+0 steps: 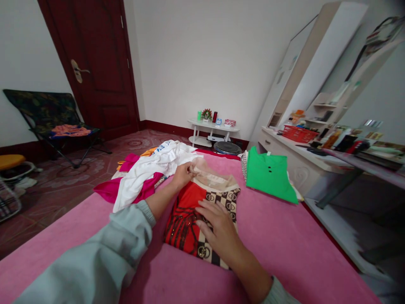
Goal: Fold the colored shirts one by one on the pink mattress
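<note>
A red and checkered garment [190, 213] with a sheer beige collar lies partly folded on the pink bed cover [278, 240]. My left hand [183, 174] is closed in a pinch on the garment's beige collar at its far edge. My right hand [218, 226] lies flat with fingers spread on the garment's checkered near part, pressing it down. Both arms wear pale grey-green sleeves.
A heap of white and magenta clothes [148, 171] lies left of the garment. Folded green shirt [268, 175] sits on a stack at the right. A dresser [294, 156] with a red basket stands right of the bed. Folding chair [53, 120], dark door and small white table [213, 126] stand beyond.
</note>
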Tool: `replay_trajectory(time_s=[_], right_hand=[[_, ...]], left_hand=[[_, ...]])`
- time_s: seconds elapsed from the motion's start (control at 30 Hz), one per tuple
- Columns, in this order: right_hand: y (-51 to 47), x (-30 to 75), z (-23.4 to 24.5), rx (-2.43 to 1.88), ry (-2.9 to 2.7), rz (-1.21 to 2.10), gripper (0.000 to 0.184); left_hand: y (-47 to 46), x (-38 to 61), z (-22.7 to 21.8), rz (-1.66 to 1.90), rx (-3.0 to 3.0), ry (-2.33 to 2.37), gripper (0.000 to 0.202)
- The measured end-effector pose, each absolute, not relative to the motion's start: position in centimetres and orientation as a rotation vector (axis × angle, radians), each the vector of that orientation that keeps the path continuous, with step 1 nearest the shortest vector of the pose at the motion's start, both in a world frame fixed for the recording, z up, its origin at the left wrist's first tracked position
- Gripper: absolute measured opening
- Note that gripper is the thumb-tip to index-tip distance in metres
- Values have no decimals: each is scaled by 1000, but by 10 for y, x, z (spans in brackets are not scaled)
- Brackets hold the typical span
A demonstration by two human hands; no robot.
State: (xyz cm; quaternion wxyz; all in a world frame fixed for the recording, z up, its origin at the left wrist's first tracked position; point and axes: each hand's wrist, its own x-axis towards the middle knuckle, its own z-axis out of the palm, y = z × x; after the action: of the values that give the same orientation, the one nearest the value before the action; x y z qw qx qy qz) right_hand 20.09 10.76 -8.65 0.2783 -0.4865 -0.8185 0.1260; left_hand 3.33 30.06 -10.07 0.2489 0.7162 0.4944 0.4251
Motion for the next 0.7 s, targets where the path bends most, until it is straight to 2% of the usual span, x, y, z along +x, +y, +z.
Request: replay_trajectory(time_s=[0.1,0.27,0.37,0.43,0.5,0.63,0.7], right_hand=[[116,208,-91,-1350,-2124,309,36],[124,221,-97,-1324,-1942,360,31],[135,240,-98,-1350,-1686,278,28],[144,257,-102,-1400,-1544,222,29],[155,273,-109,-1477,-1429,211,31],[178,289,-121,-1586,-1318,263,41],[192,291,-122,-1629,-1344,248,41]], left_hand=[[314,34,-103,1076,2042,1381,23],[297,19,-101,1038,2117,1530,49],[257,6,-89,1057,2280,1493,35],[221,2,-79,1003,2451,1299,26],[184,3,-72,855,2545,1043,25],[133,13,-74,617,2603,833,37],[126,17,-82,533,2622,870,55]])
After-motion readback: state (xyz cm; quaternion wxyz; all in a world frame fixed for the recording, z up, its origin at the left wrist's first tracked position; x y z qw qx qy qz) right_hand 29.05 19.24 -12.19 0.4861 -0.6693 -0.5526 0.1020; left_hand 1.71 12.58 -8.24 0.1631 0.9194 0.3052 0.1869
